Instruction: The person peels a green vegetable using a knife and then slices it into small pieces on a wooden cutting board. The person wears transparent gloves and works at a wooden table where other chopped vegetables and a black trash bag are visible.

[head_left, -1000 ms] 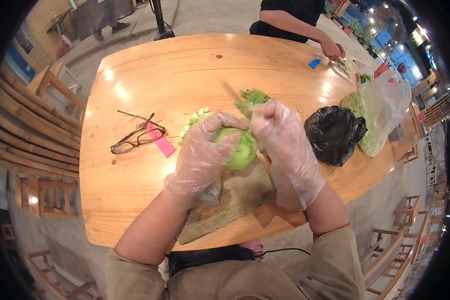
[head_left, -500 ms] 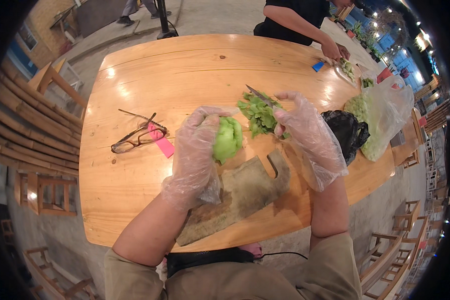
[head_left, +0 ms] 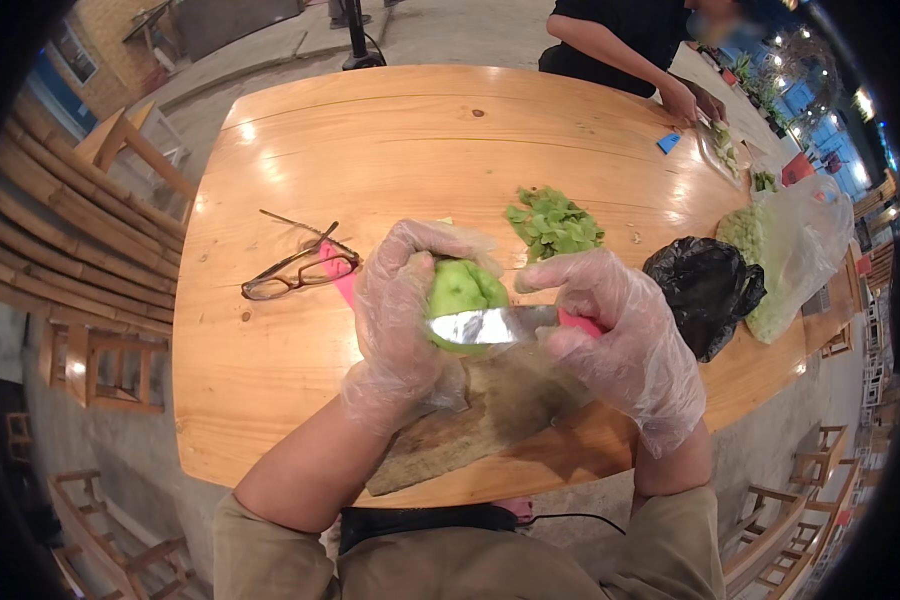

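Note:
Both my hands wear clear plastic gloves. My left hand [head_left: 402, 300] is closed around a pale green, furrowed chayote [head_left: 462, 285] and holds it above the wooden cutting board [head_left: 470, 430]. My right hand [head_left: 615, 325] grips a knife by its pink handle [head_left: 580, 322]. The shiny knife blade [head_left: 485, 326] points left and lies across the near side of the chayote; whether it cuts in, I cannot tell. Beyond my right hand sits a pile of green leafy pieces [head_left: 556, 222] on the wooden table [head_left: 370, 150].
Eyeglasses [head_left: 300, 268] and a pink strip [head_left: 342, 280] lie left of my left hand. A black plastic bag [head_left: 705, 290] sits beside my right hand, and a clear bag of green produce [head_left: 785, 250] beyond it. A co-worker's hands [head_left: 688, 100] handle food at the far right, near a blue piece [head_left: 668, 143].
My right hand has turned the knife from pointing away over the leaves to lying across the chayote. The leaves now show fully. The whole view has shifted slightly.

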A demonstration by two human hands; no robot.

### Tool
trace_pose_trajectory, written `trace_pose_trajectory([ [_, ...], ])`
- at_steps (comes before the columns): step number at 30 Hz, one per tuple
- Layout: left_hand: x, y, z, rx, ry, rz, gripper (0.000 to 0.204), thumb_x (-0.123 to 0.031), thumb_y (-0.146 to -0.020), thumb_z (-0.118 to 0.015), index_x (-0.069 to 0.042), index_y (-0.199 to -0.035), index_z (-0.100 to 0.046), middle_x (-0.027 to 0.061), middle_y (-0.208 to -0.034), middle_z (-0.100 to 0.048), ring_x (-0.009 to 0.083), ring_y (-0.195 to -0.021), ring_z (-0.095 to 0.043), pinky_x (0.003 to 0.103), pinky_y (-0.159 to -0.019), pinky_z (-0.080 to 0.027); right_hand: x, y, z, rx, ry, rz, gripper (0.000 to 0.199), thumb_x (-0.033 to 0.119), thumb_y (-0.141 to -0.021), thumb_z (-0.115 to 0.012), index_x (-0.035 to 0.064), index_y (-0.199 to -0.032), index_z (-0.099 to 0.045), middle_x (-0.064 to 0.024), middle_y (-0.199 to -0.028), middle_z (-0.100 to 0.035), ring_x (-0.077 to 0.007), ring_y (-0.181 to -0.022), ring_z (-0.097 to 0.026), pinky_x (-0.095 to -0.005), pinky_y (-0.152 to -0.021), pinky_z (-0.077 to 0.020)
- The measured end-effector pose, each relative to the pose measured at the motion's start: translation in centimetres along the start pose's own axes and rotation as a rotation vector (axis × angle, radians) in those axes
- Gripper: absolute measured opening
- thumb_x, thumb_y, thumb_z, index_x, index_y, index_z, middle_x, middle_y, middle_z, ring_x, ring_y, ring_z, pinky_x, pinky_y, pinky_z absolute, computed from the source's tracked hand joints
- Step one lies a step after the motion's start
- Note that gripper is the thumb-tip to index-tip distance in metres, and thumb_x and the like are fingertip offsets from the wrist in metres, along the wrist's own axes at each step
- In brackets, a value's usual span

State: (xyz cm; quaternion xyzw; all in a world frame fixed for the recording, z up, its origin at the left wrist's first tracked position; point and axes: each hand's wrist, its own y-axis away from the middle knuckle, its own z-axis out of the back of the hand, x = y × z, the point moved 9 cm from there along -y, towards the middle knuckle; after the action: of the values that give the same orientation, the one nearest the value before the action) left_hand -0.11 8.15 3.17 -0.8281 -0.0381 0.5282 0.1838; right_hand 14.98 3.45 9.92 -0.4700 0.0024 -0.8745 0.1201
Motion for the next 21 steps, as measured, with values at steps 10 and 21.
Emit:
trace_pose_trajectory([
  [10, -0.3, 0.4, -0.1, 0.066, -0.078, -0.039, 0.034, -0.036, -0.094, -0.053, -0.002, -0.095, -0.052, 0.0121, -0.092, -0.061, 0.02, -0.083, -0.063, 0.034, -0.077, -0.054, 1.0, 0.0, -0.6, 0.077, 0.113, 0.201, 0.042, 0.017, -0.08, -0.072, 0.0044, -0.119, -0.065, 0.0002, -0.058, -0.036, -0.0126, -0.052, -0.036, -0.0289, -0.051, -0.0319],
  [21, -1.3, 0.3, -0.4, 0.058, -0.108, -0.1, 0.015, -0.015, -0.083, -0.046, -0.002, -0.089, -0.053, 0.0132, -0.079, -0.069, 0.0166, -0.066, -0.06, 0.033, -0.065, -0.051, -0.3, 0.1, -1.1, 0.17, -0.04, 0.08, 0.039, 0.017, -0.079, -0.081, 0.0015, -0.113, -0.068, -0.0023, -0.08, -0.06, -0.0105, -0.071, -0.053, -0.0271, -0.065, -0.0449],
])
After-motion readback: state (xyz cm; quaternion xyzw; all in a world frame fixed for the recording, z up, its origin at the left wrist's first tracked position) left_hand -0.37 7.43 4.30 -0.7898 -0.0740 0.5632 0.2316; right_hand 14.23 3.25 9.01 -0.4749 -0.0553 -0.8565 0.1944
